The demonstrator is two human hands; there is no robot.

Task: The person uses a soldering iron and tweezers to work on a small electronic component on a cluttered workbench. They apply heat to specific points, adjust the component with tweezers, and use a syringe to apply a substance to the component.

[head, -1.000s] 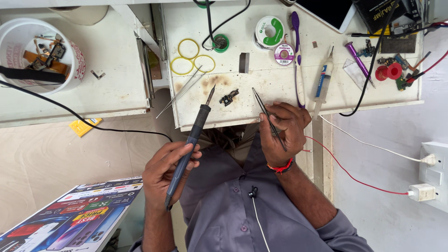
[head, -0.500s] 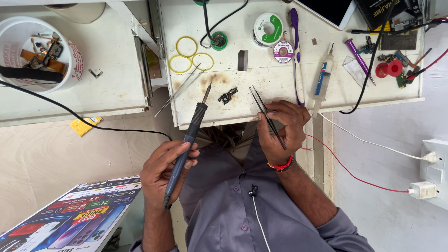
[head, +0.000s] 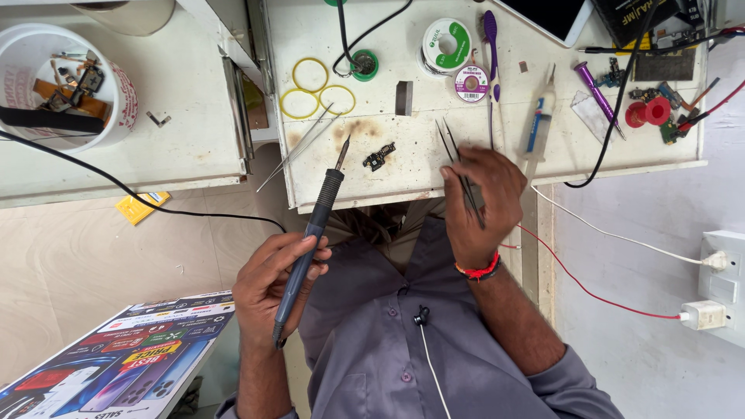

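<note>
Pinching tweezers (head: 459,167) in right hand (head: 477,202), left hand (head: 272,291) fingers wrap a soldering iron (head: 310,233) above a colourful printed box (head: 116,368).

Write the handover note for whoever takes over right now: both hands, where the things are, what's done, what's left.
Left hand: grip shut on the soldering iron, tip over the bench, just left of the small circuit part.
Right hand: grip shut on the tweezers, tips right of the part.
The part lies loose on the stained bench between both tools.
Done: both tools in hand.
Left: neither tool touches the part yet.
</note>
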